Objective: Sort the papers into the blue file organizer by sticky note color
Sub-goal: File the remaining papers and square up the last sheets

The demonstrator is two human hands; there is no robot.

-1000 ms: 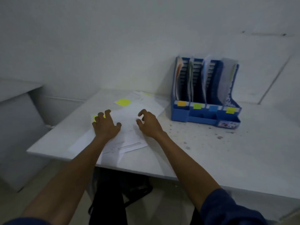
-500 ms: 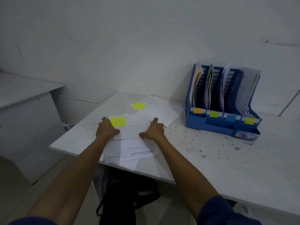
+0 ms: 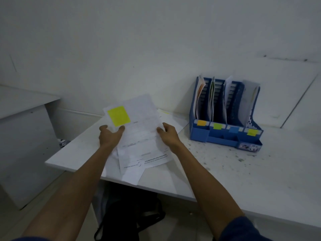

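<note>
Yellow-noted paper (image 3: 140,119) is up off the table (image 3: 225,171) now, left hand (image 3: 110,138) and right hand (image 3: 169,135) pinching its side edges; blue file organizer's (image 3: 198,136) yellow slot (image 3: 251,132) looks next.

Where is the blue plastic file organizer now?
Head view, right of centre: the organizer stands on the white table by the wall, right of the lifted paper.

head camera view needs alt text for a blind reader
A person's left hand and right hand hold a paper bearing a yellow sticky note by its side edges above more papers on a white table. To the right stands a blue file organizer with four slots tagged orange, green, blue and yellow, each holding sheets.
</note>
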